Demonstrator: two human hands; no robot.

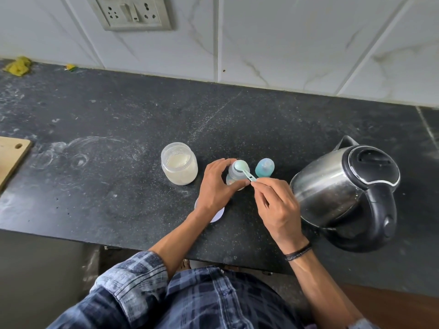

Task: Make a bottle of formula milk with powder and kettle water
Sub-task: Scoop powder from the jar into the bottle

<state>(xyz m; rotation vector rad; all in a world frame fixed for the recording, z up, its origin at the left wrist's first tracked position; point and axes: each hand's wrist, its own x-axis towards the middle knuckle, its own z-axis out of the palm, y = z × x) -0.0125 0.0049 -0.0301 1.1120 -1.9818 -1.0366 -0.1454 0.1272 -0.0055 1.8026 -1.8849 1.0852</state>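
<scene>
Plaid shirt (pixel 190 302), mint scoop (pixel 240 166) over small clear bottle (pixel 234 178)

A grey socket plate (pixel 133 11) is mounted on the white tiled wall (pixel 308 39) in the upper left of the frame. A crumpled yellow cloth (pixel 17 66) is seen at the far left, at the back of the black counter (pixel 118 110). The corner of a wooden board (pixel 11 157) is laid at the left edge.
</scene>
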